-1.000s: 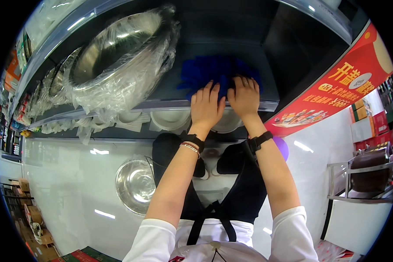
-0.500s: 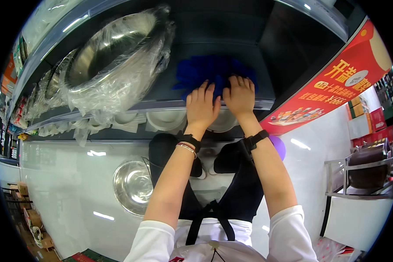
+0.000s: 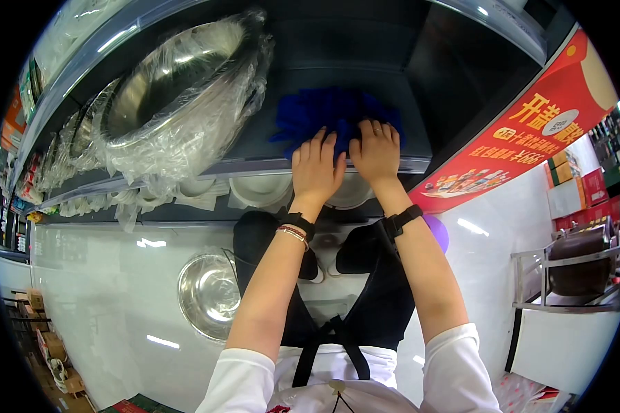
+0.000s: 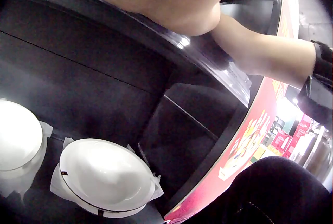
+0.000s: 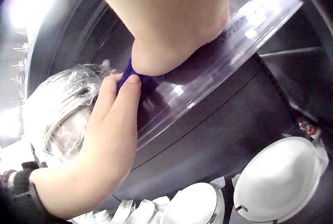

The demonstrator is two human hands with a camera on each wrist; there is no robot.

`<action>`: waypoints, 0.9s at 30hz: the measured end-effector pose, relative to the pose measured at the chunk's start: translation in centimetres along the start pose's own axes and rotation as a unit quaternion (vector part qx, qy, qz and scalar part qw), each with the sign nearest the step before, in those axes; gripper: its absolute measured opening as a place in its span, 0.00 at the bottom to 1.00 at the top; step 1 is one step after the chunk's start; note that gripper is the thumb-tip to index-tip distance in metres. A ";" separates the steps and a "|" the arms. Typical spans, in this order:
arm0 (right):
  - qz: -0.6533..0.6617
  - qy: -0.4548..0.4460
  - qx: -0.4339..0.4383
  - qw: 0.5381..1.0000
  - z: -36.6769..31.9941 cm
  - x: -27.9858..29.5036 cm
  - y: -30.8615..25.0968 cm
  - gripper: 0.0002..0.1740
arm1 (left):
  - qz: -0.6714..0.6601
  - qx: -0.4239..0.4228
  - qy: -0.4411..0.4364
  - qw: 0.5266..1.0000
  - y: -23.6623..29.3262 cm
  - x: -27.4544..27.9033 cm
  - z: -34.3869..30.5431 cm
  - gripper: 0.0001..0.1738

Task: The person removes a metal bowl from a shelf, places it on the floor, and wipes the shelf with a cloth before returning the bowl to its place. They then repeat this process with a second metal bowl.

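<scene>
A bunched dark blue cloth (image 3: 337,113) lies on the dark shelf (image 3: 365,77), close to its front edge. My left hand (image 3: 315,168) rests on the cloth's near left part with fingers stretched forward and the thumb out toward the right. Beside it, my right hand (image 3: 377,151) lies on the near right part, fingers pointing forward over the fabric. In the right wrist view, a strip of the blue cloth (image 5: 128,72) shows at the fingertips of the left hand (image 5: 112,130). The left wrist view shows only the heel of the left hand (image 4: 171,0) and hides its fingers.
Large metal basins wrapped in clear plastic (image 3: 186,103) stand on the shelf to the left. White dishes (image 4: 106,174) sit on the level below. A clear strip (image 5: 218,73) edges the shelf. A red sign (image 3: 523,131) borders the right side. Another metal basin (image 3: 210,296) rests on the floor.
The head view has shifted slightly, so the scene sits a little further left. Both hands stay on the blue cloth, which keeps much the same shape.
</scene>
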State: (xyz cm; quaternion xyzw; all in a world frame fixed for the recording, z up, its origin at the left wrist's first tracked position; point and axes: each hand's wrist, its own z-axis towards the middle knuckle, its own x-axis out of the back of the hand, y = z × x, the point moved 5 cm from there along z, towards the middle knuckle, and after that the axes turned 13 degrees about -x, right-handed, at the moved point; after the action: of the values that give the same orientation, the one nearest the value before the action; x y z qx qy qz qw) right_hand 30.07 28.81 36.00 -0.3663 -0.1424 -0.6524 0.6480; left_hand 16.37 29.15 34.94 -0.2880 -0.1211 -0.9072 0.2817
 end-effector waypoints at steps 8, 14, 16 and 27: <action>-0.004 -0.013 -0.011 1.000 0.0 0.0 0.0 0.19 | -0.001 0.006 -0.006 1.000 0.0 -0.1 0.1 0.25; 0.004 -0.019 -0.020 1.000 0.1 0.5 0.0 0.20 | 0.004 0.009 -0.017 1.000 0.3 0.1 0.3 0.25; 0.007 -0.027 -0.024 0.999 0.1 0.7 -0.1 0.20 | 0.001 -0.003 -0.012 1.000 0.4 0.0 0.3 0.24; 0.037 -0.022 -0.039 0.998 0.0 1.3 0.2 0.18 | 0.007 0.003 -0.037 0.999 0.7 -0.1 0.3 0.24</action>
State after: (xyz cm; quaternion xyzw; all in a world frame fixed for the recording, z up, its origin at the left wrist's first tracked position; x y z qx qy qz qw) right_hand 30.36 27.82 36.77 -0.4108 -0.1178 -0.6250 0.6533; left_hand 16.97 28.70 35.15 -0.3216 -0.1318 -0.8937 0.2838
